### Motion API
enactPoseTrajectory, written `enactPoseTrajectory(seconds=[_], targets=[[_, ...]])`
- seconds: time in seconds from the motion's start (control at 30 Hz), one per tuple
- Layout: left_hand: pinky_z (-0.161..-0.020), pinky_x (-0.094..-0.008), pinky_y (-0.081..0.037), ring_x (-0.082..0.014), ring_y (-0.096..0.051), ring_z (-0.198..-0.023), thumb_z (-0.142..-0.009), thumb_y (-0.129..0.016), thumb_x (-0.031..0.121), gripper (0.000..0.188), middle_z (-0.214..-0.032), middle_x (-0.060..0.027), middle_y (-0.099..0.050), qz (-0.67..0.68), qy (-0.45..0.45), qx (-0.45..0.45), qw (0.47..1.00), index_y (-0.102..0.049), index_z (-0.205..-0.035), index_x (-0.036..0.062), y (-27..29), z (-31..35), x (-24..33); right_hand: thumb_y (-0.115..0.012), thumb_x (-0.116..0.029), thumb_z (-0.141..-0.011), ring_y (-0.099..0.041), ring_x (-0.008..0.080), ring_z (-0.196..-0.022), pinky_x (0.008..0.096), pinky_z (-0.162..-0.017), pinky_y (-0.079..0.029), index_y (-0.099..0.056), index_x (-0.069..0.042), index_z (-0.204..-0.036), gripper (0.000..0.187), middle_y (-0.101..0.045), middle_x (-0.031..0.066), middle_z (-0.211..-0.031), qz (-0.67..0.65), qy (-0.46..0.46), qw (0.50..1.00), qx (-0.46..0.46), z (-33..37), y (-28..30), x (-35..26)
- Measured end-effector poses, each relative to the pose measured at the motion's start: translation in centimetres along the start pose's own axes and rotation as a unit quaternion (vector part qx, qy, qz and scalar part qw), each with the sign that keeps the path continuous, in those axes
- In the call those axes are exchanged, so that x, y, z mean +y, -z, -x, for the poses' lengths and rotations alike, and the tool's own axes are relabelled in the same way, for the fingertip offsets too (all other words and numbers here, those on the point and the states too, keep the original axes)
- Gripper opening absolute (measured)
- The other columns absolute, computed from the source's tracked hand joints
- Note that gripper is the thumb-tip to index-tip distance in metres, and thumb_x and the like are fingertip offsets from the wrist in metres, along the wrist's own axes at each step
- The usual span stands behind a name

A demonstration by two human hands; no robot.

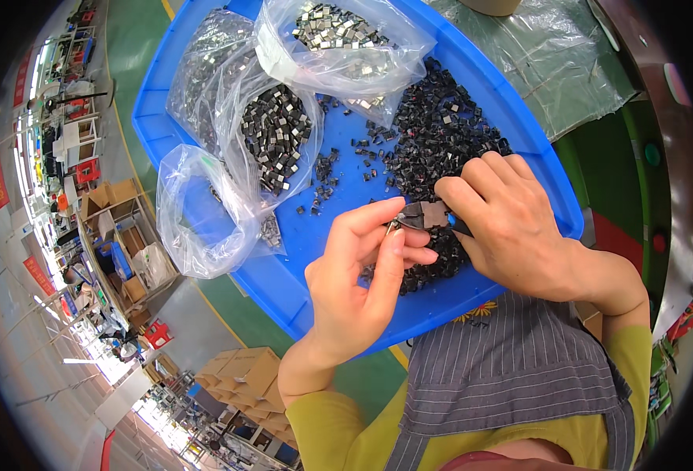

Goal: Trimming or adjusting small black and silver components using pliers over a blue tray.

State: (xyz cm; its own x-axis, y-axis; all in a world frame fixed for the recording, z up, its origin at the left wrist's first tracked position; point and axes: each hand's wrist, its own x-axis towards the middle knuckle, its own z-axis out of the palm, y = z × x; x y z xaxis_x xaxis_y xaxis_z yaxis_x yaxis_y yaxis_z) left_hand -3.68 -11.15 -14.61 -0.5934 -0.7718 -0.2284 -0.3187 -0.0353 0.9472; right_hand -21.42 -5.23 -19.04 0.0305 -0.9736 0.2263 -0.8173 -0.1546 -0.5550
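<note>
Large blue tray (205,47), tilted across the view, carrying everything else. Toward its far left corner, three clear plastic bags: one (338,43) at the far edge, holding small shiny metal pieces; one (272,137) just nearer, full of dark square parts; one (193,212) by the left edge, nearly flat and open-mouthed. Along the right side, a broad heap of small black parts (440,125), with strays scattered over the bare blue middle. Above the near edge, right hand (511,224) closed around small cutting pliers (429,214), blue handle barely showing under the fingers. Just beside it, left hand (362,275), thumb and forefinger pressed together on a tiny part (394,226) meeting the pliers' tip.
</note>
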Motion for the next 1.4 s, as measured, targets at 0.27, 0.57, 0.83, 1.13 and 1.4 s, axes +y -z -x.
enactPoseTrajectory(seconds=[0.27, 0.57, 0.83, 1.13, 1.4], targets=[[-0.068, -0.0278, -0.057, -0.0215, -0.069, -0.077, -0.097, -0.045, 0.0, 0.023, -0.09, -0.0183, -0.067, -0.025, -0.013, 0.0, 1.0, -0.046, -0.12, -0.0043, 0.0, 0.1, 0.1, -0.063, -0.006, -0.071, -0.05, 0.025, -0.072, 0.0367, -0.064, -0.038, -0.052, -0.007, -0.081, 0.015, -0.047, 0.0075, -0.074, 0.009, 0.004, 1.0, 0.002, 0.1, 0.0, -0.1], [-0.066, -0.027, -0.055, -0.0216, -0.07, -0.078, -0.098, -0.046, 0.004, 0.023, -0.091, -0.0171, -0.067, 0.078, 0.03, -0.025, 0.996, -0.048, -0.119, -0.0044, 0.7, -0.4, 0.4, -0.064, -0.005, -0.076, -0.059, 0.0336, -0.071, 0.0428, -0.06, -0.045, -0.051, -0.003, -0.086, 0.017, -0.057, 0.0131, -0.074, -0.151, -0.025, 0.982, -0.108, 0.2, 0.7, 0.3], [-0.069, -0.0275, -0.052, -0.0211, -0.069, -0.081, -0.099, -0.043, 0.006, 0.025, -0.095, -0.0174, -0.066, 0.185, 0.048, -0.071, 0.979, -0.047, -0.122, -0.0033, 1.1, -0.2, 0.3, -0.06, -0.015, -0.089, -0.059, 0.043, -0.069, 0.0489, -0.059, -0.044, -0.05, 0.0, -0.092, 0.018, -0.059, 0.0229, -0.069, -0.344, -0.096, 0.897, -0.261, -0.5, 2.4, 0.4], [-0.064, -0.0274, -0.053, -0.0221, -0.069, -0.076, -0.1, -0.043, 0.009, 0.028, -0.094, -0.0175, -0.066, 0.215, 0.058, -0.081, 0.972, -0.046, -0.125, -0.0045, 1.4, -0.3, 0.2, -0.058, -0.017, -0.091, -0.059, 0.0434, -0.07, 0.0492, -0.06, -0.044, -0.052, 0.0, -0.095, 0.018, -0.059, 0.0236, -0.07, -0.367, -0.1, 0.886, -0.265, -0.4, 2.2, 0.5], [-0.049, -0.0284, -0.05, -0.0241, -0.066, -0.059, -0.099, -0.045, 0.019, 0.028, -0.087, -0.0197, -0.064, 0.411, 0.141, -0.088, 0.896, -0.038, -0.123, 0.004, 1.4, -0.5, -0.5, -0.069, -0.004, -0.067, -0.053, 0.0278, -0.081, 0.0384, -0.071, -0.041, -0.056, -0.005, -0.1, 0.035, -0.052, 0.0084, -0.083, -0.126, -0.014, 0.991, -0.046, -0.1, 0.6, -0.2]])
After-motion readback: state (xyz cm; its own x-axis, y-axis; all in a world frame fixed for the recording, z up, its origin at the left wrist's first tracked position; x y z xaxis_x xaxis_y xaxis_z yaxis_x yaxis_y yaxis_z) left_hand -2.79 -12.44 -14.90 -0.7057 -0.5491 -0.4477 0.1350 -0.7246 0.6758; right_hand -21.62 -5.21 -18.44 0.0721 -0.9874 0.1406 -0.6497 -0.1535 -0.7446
